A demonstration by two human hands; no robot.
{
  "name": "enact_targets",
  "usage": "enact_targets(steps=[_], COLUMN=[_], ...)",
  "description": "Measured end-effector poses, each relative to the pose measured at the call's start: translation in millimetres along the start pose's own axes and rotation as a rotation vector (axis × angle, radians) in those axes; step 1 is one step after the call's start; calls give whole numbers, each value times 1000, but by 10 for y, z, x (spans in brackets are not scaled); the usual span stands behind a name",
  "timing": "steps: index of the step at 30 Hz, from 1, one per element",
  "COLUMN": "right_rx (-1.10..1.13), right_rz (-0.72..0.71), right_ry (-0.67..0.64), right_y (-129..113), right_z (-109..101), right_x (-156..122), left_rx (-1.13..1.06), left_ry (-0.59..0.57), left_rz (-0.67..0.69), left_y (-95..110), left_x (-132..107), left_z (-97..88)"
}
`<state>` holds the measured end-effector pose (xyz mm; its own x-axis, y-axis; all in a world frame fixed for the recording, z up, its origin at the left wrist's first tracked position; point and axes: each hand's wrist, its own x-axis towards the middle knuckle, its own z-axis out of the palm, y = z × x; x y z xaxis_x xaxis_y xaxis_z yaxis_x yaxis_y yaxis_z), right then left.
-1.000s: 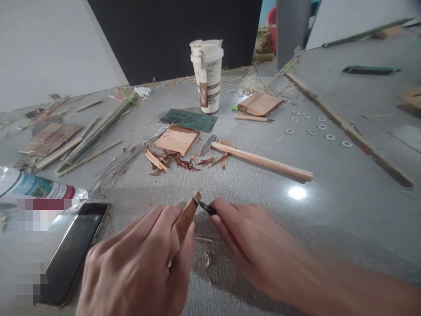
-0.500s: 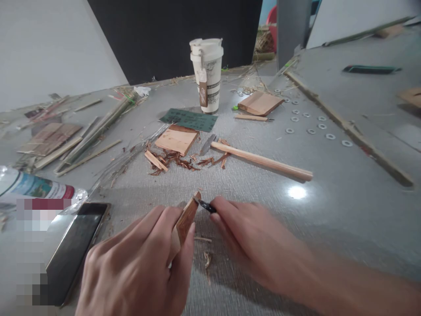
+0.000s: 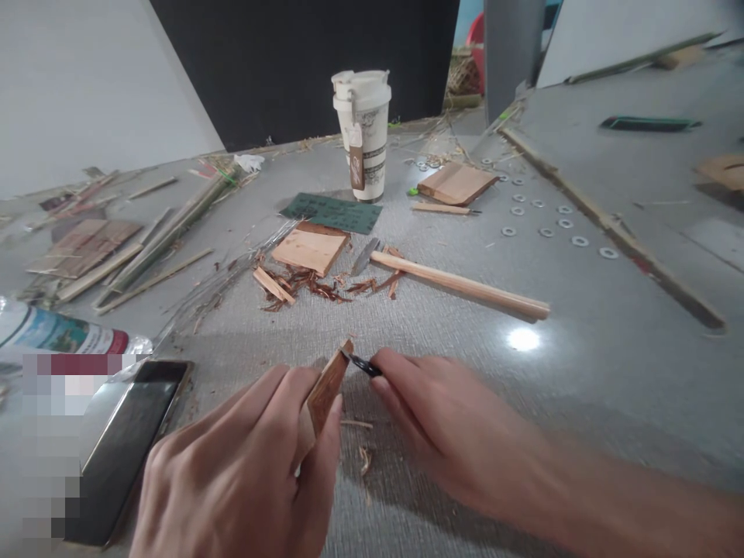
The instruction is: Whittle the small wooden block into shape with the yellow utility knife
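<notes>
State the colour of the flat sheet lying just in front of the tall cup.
Dark green; the sheet shows best in the head view.

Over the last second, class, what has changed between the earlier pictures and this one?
Nothing visibly moved; only the view drifted slightly. The left hand keeps its grip on the small wood piece, and the right hand keeps the dark blade against its upper end. Nothing was picked up or let go. The cup, hammer and phone lie as before.
</notes>
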<state>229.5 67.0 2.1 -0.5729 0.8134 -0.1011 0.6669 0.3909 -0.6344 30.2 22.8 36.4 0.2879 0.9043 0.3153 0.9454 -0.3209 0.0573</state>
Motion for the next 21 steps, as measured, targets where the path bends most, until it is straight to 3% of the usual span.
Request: enact_targets(steps=[9, 16, 21], right_rx=[-17, -86, -117], right_rz=[-12, -8, 21], right_ry=[9, 38, 26], right_y=[-50, -60, 38], right_z=[5, 12, 34], right_x=[-45, -34, 25], left_rx=[-3, 57, 57], left_ry=[40, -44, -68], left_rz=[25, -25, 10], left_y=[-17, -3, -20], left_x=[27, 38, 4], left_z=[-13, -15, -16])
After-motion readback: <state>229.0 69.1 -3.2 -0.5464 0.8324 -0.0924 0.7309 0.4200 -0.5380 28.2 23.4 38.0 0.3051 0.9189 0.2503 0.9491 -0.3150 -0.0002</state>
